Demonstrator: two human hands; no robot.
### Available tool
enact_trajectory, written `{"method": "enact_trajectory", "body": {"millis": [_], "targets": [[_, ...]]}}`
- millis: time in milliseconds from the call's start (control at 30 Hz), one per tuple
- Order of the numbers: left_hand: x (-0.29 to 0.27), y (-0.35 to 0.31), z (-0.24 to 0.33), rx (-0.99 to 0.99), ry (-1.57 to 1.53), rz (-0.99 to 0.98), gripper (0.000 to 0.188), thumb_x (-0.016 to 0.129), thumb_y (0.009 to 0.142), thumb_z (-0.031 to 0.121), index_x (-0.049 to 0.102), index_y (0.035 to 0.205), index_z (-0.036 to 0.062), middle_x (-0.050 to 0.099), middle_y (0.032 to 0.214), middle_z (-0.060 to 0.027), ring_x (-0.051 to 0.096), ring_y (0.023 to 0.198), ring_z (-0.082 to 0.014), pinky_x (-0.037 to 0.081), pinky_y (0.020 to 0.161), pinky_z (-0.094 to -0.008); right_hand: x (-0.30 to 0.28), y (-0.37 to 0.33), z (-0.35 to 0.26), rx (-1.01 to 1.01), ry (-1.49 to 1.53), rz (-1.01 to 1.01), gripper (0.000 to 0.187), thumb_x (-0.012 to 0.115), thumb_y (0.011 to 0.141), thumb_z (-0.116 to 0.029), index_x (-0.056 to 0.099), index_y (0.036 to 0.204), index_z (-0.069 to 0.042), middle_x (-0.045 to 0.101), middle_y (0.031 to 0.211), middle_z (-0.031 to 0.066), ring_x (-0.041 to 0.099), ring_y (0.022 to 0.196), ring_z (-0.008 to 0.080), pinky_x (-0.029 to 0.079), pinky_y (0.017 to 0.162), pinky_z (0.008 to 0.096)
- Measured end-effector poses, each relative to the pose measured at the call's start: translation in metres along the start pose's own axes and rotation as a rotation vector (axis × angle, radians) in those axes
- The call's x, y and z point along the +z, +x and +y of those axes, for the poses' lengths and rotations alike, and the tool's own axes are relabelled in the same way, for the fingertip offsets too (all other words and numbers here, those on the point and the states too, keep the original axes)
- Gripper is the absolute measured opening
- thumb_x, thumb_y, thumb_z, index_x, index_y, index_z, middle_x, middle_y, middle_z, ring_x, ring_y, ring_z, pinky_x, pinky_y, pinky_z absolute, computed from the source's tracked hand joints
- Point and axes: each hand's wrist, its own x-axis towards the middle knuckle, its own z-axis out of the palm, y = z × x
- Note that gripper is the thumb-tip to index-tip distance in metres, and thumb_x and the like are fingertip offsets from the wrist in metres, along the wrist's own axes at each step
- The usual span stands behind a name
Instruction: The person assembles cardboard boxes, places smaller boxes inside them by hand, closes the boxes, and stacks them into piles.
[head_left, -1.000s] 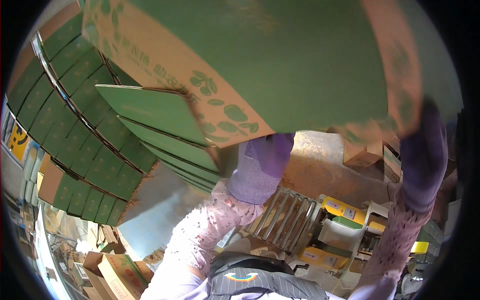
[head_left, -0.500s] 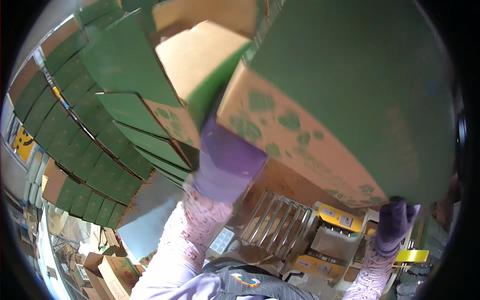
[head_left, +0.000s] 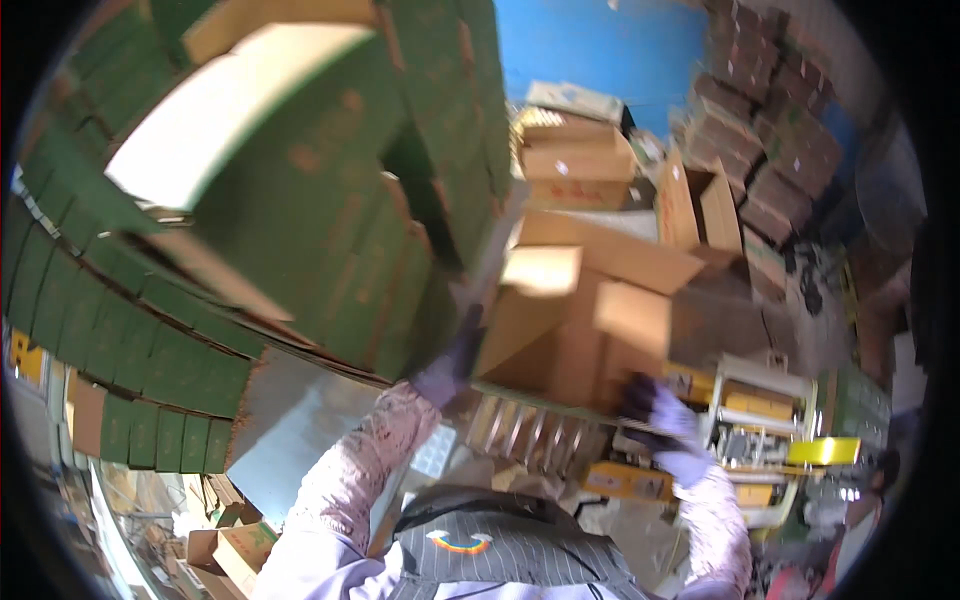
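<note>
An open cardboard box (head_left: 560, 335) is in front of me, its brown inside facing up and its flaps spread. A thin green edge runs along its near rim. My right hand (head_left: 672, 430), in a purple glove, is at the near right corner with its fingers hooked over the rim. My left hand (head_left: 440, 380), also gloved in purple, is against the left side of the box; its fingers point away from me and are smeared by motion. Close to it on the left stands a large green carton (head_left: 300, 190) with a pale, brightly lit open top.
Rows of green cartons (head_left: 150, 320) line the left. Beneath the box are a metal roller rack (head_left: 525, 430) and a machine with yellow parts (head_left: 760, 405). More open brown boxes (head_left: 578, 165) and brown stacks (head_left: 790, 170) stand at the back. A yellow tape roll (head_left: 825, 451) is at the right.
The large green box that filled the upper right has come down and turned; an open brown interior now shows between my hands. My right hand moved left. My view has swung right.
</note>
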Motion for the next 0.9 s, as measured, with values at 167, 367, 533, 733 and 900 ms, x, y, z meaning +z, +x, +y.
{"method": "enact_trajectory", "body": {"millis": [167,367,533,733,900], "targets": [[-0.212,0.134,-0.153,0.454,1.356,-0.123,0.044,0.045,0.096,0.035,0.052,0.124,0.0020,0.064,0.107,-0.0186,0.062,0.098,-0.0342,0.045,0.088,-0.0421,0.063,0.038,0.161,-0.530,-0.968,-0.131,0.059,0.055,0.071,-0.011,0.053,0.129,-0.018,0.039,0.144,0.0089,0.029,0.137,0.0309,0.021,0.115,0.0406],[-0.148,0.078,-0.176,0.690,1.806,-0.335,0.025,0.059,0.085,0.027,0.065,0.102,0.0095,0.064,0.104,-0.0109,0.060,0.100,-0.0284,0.047,0.086,-0.0379,0.097,0.003,0.240,-0.112,-0.696,-0.166,0.056,0.067,0.071,-0.009,0.055,0.126,-0.012,0.043,0.141,0.0105,0.036,0.134,0.0277,0.028,0.111,0.0391],[-0.102,0.128,-0.140,1.111,2.082,-0.324,0.034,0.053,0.089,0.023,0.052,0.122,0.0157,0.049,0.128,-0.0074,0.049,0.118,-0.0199,0.042,0.097,-0.0390,0.108,0.064,0.223,0.199,0.208,0.633,0.070,0.075,0.069,-0.005,0.045,0.133,-0.004,0.041,0.139,0.0175,0.033,0.133,0.0298,0.036,0.106,0.0377],[-0.131,0.119,-0.165,0.388,0.978,-0.091,0.053,0.042,0.096,0.023,0.023,0.145,0.0187,0.028,0.148,-0.0017,0.032,0.134,-0.0213,0.029,0.108,-0.0429,0.100,0.107,0.185,-0.074,-0.821,0.645,0.069,0.063,0.068,-0.001,0.041,0.134,-0.003,0.036,0.140,0.0209,0.032,0.132,0.0346,0.026,0.111,0.0432],[-0.144,0.123,-0.209,0.395,0.834,0.267,0.059,0.050,0.094,0.031,0.029,0.141,0.0017,0.028,0.145,-0.0209,0.036,0.130,-0.0297,0.032,0.108,-0.0401,0.093,0.089,0.201,-0.231,-0.877,0.259,0.061,0.055,0.071,-0.006,0.044,0.131,-0.002,0.039,0.139,0.0206,0.032,0.133,0.0362,0.023,0.112,0.0473]]}}
